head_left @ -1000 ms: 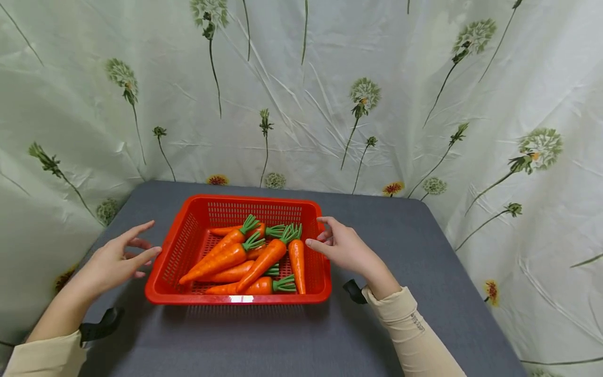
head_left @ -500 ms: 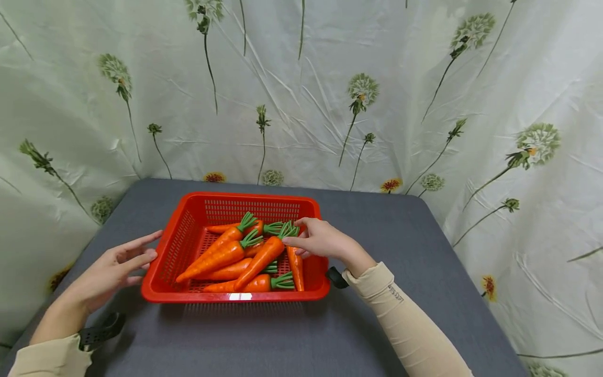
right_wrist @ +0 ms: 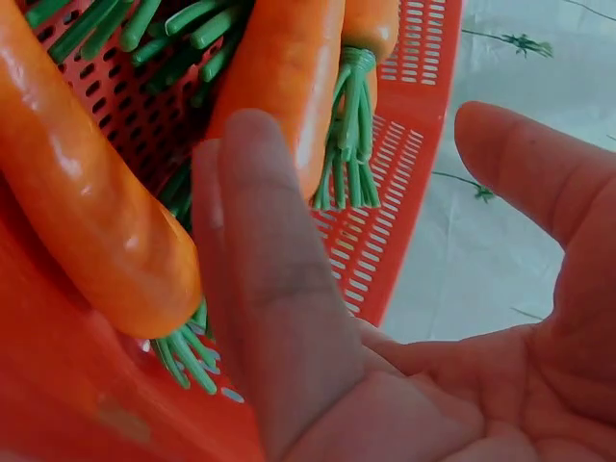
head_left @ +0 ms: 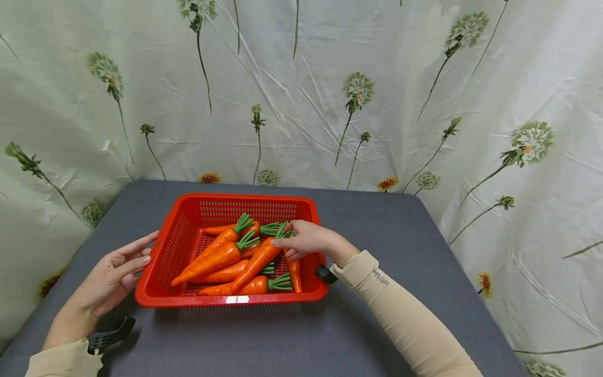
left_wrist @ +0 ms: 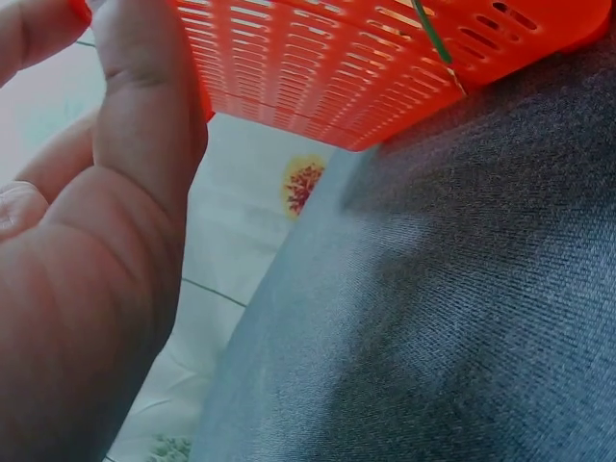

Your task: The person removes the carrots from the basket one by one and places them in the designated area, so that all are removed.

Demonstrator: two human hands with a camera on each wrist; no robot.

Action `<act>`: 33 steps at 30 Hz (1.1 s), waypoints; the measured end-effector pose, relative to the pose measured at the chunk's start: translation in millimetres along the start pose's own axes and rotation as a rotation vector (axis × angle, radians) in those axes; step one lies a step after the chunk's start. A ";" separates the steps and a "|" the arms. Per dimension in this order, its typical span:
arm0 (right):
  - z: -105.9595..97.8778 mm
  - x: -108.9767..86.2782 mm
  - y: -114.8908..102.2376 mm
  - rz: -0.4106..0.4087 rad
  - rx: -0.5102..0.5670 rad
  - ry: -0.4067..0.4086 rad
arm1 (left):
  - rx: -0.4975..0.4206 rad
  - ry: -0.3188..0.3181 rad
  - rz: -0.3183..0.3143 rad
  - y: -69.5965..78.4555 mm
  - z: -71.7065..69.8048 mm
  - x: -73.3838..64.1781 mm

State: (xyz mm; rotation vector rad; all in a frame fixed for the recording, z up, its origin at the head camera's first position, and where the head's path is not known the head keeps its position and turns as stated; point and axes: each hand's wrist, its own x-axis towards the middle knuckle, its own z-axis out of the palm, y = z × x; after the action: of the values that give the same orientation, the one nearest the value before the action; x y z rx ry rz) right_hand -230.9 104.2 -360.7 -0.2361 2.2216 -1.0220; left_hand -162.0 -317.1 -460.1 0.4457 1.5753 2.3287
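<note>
A red slotted plastic basket point(head_left: 188, 302) stands on the grey table, holding several orange carrots point(head_left: 221, 257) with green stem tops. My left hand point(head_left: 105, 277) is at the basket's left rim, its fingertips touching the rim. Inside the right part of the basket, my right hand point(head_left: 313, 239) hovers by the stem end of a slanting carrot point(head_left: 256, 264), thumb and fingers spread either side. A second carrot point(head_left: 294, 275) lies partly hidden under that hand. In the right wrist view a wide gap separates thumb and fingers point(right_wrist: 279, 250), and no carrot is between them.
The grey cloth-covered table point(head_left: 377, 235) stretches out to the right and front of the basket. Behind it hangs a pale curtain point(head_left: 301, 104) with dandelion prints, which also runs along both sides. A black band point(head_left: 110, 335) circles the left wrist.
My right hand has moved left from the right rim to over the carrots' stem ends. My left hand has come to the left rim. The view has shifted slightly.
</note>
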 end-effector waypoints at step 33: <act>13.5 36.8 -14.0 0.073 -0.045 0.029 | 0.120 -0.012 0.037 0.2 -1.1 -9.3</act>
State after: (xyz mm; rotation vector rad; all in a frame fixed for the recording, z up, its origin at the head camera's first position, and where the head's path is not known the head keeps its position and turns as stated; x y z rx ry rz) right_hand -251.7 71.1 -375.3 -0.1600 2.2639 -0.9429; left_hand -154.0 -321.9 -461.0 0.5199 1.7212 2.2623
